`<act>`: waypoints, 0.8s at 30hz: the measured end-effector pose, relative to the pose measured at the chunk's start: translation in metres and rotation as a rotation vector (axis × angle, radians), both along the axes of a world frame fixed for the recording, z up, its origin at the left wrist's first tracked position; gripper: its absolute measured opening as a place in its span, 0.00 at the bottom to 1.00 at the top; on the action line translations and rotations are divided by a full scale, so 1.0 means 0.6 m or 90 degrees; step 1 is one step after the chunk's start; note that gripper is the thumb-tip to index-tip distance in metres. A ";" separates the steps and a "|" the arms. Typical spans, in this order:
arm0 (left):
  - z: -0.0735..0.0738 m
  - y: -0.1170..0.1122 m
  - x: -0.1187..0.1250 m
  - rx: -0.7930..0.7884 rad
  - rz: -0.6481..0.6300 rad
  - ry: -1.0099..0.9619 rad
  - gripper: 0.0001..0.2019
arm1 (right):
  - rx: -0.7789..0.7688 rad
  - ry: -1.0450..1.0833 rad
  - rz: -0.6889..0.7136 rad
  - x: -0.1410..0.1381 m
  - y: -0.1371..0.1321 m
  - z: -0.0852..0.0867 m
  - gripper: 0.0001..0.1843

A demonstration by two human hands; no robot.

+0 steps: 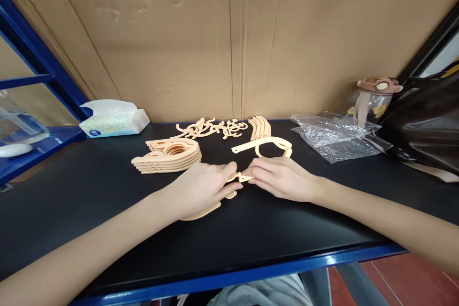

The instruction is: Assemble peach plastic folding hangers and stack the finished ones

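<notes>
Low over the black table, my left hand and my right hand meet almost fingertip to fingertip. The left fingers pinch a beige plastic hanger part that shows below the palm, most of it covered. Between my right fingertips is the end of a beige hanger arm with a small hole. The two pieces touch or nearly touch; I cannot tell if they are joined. Just beyond the right hand lies a loose curved hanger arm, its far end partly behind the fingers.
A stack of beige hanger parts stands left of centre. Behind are a pile of small hooks and a row of curved arms. A tissue pack sits left; clear plastic bags and a bottle are right.
</notes>
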State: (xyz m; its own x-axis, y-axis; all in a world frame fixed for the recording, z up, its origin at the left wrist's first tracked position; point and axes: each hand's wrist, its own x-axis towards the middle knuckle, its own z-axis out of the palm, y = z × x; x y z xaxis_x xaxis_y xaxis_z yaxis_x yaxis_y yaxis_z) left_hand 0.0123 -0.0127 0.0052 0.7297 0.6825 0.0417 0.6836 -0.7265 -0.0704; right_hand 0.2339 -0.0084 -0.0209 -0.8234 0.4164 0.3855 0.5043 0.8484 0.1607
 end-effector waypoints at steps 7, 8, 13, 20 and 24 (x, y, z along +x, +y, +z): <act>0.002 -0.002 0.000 -0.045 -0.006 0.013 0.14 | -0.002 0.007 0.013 0.002 0.001 -0.004 0.15; 0.001 -0.002 0.000 -0.057 -0.009 0.009 0.14 | -0.005 0.009 0.017 0.002 0.001 -0.005 0.15; -0.003 0.000 -0.001 -0.088 -0.023 -0.028 0.12 | -0.003 0.041 0.027 0.001 0.000 -0.006 0.15; -0.005 -0.005 -0.002 -0.039 -0.039 0.003 0.12 | 0.054 0.019 0.033 -0.001 0.000 -0.007 0.15; -0.003 -0.004 -0.001 -0.044 -0.039 0.010 0.12 | 0.037 0.045 0.027 0.001 -0.001 -0.008 0.15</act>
